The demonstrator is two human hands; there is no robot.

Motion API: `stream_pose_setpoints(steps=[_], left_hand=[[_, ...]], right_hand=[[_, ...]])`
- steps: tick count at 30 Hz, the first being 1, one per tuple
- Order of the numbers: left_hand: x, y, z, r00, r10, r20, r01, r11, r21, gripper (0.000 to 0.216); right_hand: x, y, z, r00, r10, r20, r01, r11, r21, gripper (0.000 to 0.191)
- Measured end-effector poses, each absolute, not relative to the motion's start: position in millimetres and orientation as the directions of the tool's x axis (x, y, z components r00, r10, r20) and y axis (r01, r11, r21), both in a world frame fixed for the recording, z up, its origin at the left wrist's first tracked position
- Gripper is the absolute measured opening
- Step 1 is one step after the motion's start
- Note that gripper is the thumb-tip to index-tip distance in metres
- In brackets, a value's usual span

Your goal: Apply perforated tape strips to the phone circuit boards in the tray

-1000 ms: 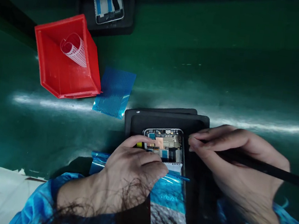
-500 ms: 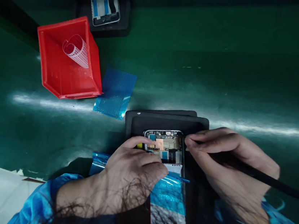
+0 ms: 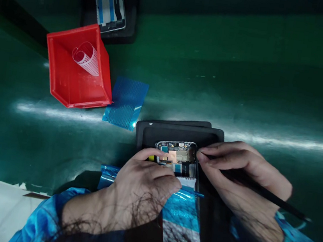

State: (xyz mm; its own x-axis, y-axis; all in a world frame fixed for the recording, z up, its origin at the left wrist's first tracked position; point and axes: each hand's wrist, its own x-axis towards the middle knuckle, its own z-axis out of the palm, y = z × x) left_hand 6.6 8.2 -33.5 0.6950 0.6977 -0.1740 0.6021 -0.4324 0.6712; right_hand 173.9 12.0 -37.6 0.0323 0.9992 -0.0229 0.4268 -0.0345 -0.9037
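Note:
An opened phone (image 3: pixel 182 155), circuit board facing up, lies on a black mat before me. Its lower part sits under a shiny blue-and-white film sheet (image 3: pixel 184 210). My left hand (image 3: pixel 144 189) rests across the phone and sheet, index finger stretched to the board's left side, the other fingers curled over the blue film. What lies under the palm is hidden. From the right, my right hand (image 3: pixel 240 170) pinches a black pen-like tool (image 3: pixel 272 196). Its fingertips are at the board's upper right edge; the tool's working end and anything between the fingertips cannot be made out.
A red bin (image 3: pixel 75 87) with a rolled white perforated sheet (image 3: pixel 89 61) stands at the left. Beside it lies a blue dotted sheet (image 3: pixel 126 103). Another opened phone (image 3: pixel 109 4) is on a black mat at the back. Stacked black mats (image 3: pixel 178 131) lie under the near phone.
My right hand has moved slightly left, its fingertips closer to the board's right edge, and the tool's rear end has dipped. My left hand stays in place. The view has shifted a little.

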Motion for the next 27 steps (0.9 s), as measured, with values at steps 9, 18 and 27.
stream_pose_setpoints(steps=[9, 18, 27], left_hand=[[7, 6, -32, 0.687, 0.709, -0.158, 0.588, -0.414, 0.695, 0.016], [6, 6, -35, 0.679, 0.71, -0.188, 0.608, -0.4, 0.686, 0.018], [6, 5, -34, 0.671, 0.717, -0.19, 0.611, -0.39, 0.689, 0.015]], right_hand=[[173, 11, -46, 0.063, 0.997, 0.053, 0.402, 0.023, -0.915, 0.023], [177, 9, -45, 0.003, 1.0, 0.02, 0.42, 0.017, -0.907, 0.022], [180, 8, -52, -0.021, 0.999, 0.025, 0.443, 0.032, -0.896, 0.017]])
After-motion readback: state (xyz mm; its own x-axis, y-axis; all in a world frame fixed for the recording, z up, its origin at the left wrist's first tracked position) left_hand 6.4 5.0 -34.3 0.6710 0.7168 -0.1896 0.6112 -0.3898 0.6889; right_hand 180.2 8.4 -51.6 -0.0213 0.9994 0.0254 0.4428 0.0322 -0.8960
